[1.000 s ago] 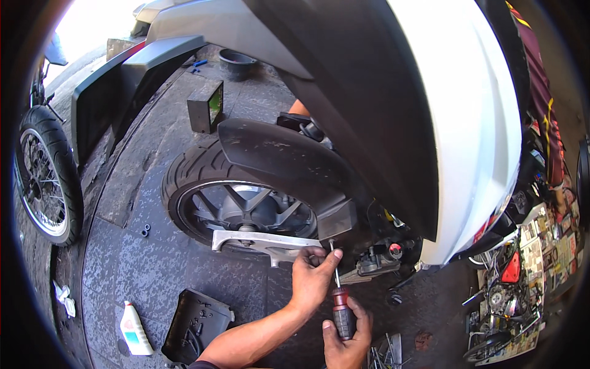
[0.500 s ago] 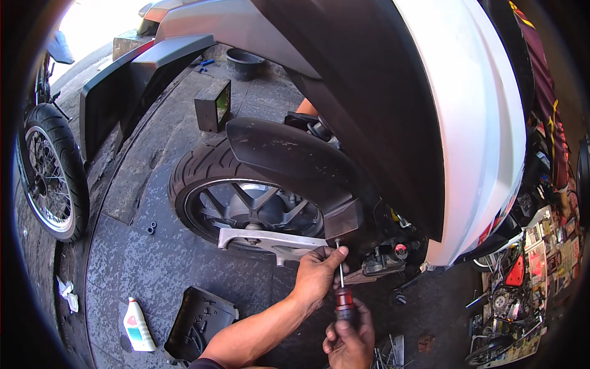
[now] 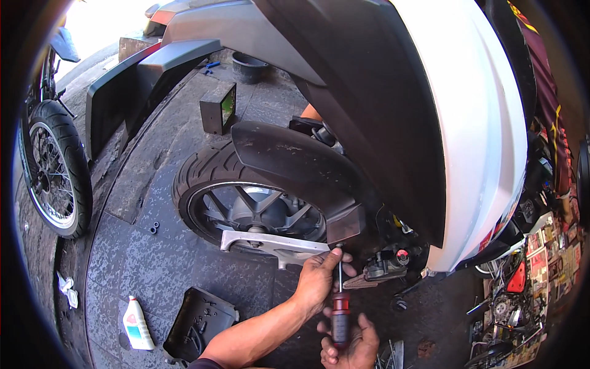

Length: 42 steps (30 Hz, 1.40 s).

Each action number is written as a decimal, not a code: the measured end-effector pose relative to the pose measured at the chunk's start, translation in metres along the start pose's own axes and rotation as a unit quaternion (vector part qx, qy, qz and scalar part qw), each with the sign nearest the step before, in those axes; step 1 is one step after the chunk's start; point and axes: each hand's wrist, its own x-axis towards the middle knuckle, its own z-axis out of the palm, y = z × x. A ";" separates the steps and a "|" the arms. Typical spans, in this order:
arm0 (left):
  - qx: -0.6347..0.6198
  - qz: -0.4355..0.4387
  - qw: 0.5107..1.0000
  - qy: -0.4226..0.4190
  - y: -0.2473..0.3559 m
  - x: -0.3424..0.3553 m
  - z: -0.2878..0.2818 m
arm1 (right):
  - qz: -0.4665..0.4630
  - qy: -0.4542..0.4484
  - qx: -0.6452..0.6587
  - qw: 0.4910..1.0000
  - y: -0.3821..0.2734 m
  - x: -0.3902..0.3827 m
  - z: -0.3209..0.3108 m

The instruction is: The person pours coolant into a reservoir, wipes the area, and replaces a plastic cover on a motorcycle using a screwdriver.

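A screwdriver [image 3: 340, 317] with a dark red handle stands with its shaft pointing up at a screw under the lower corner of the black rear mudguard [image 3: 289, 150]. My left hand [image 3: 314, 280] is closed, thumb and fingers pinching the shaft close to its tip. Lower down, my right hand [image 3: 356, 349] curls loosely about the handle, its thumb a little off to the right side. Just left of the tip is the silver swingarm [image 3: 276, 241], which lies across the motorcycle's rear wheel [image 3: 203, 184]. The fingertips partly hide the screw.
A black tray [image 3: 212, 310] of small parts and a white bottle [image 3: 136, 323] sit on the floor at lower left. White and black body panels [image 3: 473, 141] overhang at right. Another motorcycle's wheel [image 3: 58, 172] stands far left. Someone's arm [image 3: 311, 112] shows behind the mudguard.
My right hand's grip on the handle has loosened, with the thumb swung out to the right and the handle showing more fully. My left hand stays at the shaft. The view has shifted slightly.
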 end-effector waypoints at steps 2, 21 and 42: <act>-0.026 -0.001 1.000 -0.001 0.001 -0.001 0.002 | 0.022 0.009 0.009 1.000 -0.001 0.000 0.001; -0.105 -0.045 0.993 -0.014 0.007 0.002 -0.002 | -0.154 0.085 -0.248 0.953 0.007 -0.001 0.021; 0.768 -0.118 0.629 -0.012 -0.157 -0.017 -0.159 | -0.136 0.163 -0.683 0.700 0.135 0.065 -0.295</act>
